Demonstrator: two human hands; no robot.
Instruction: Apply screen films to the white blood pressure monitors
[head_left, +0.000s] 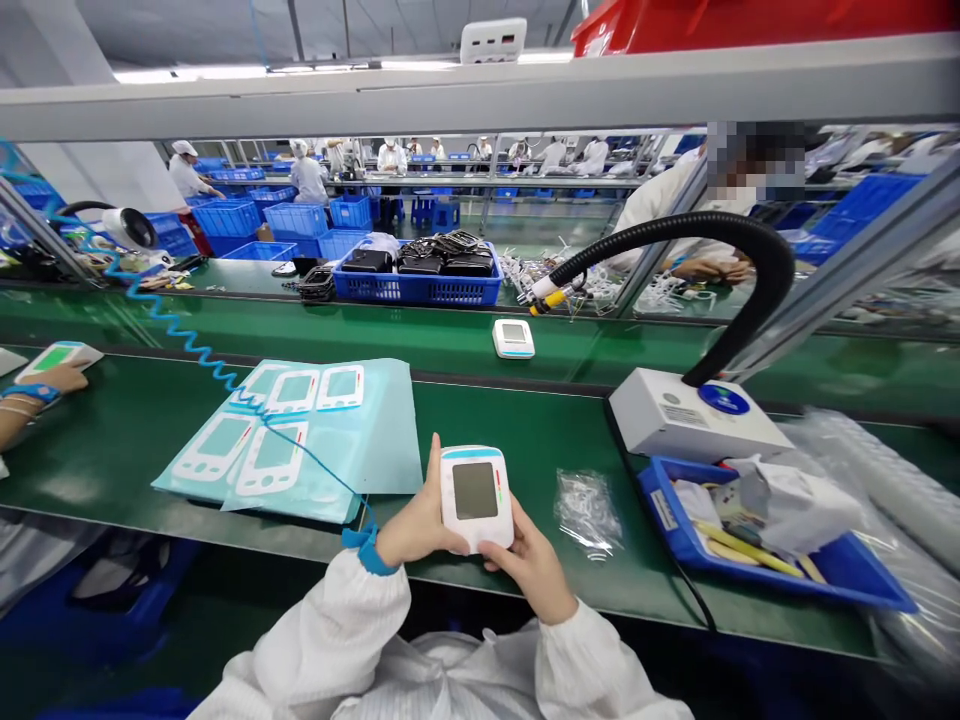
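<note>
Both my hands grip a white blood pressure monitor (475, 492) with a grey screen and a blue strip along its top. My left hand (416, 520) wraps its left side, thumb pointing up, and a blue wrist strap with a coiled cord circles that wrist. At the lower right corner, my right hand (534, 565) closes on the casing with thumb and fingers. Left of the monitor lies a light blue sheet stack (386, 430) bearing white faceplate stickers (268, 460). A clear plastic bag (589, 515) rests to the right of my hands.
Another monitor (514, 338) sits on the green belt ahead. On the right stand a white box with a black hose (697, 415) and a blue tray (862, 590) of tools. A blue basket (420, 288) holds black items. A co-worker's hand (64, 378) touches a monitor at left.
</note>
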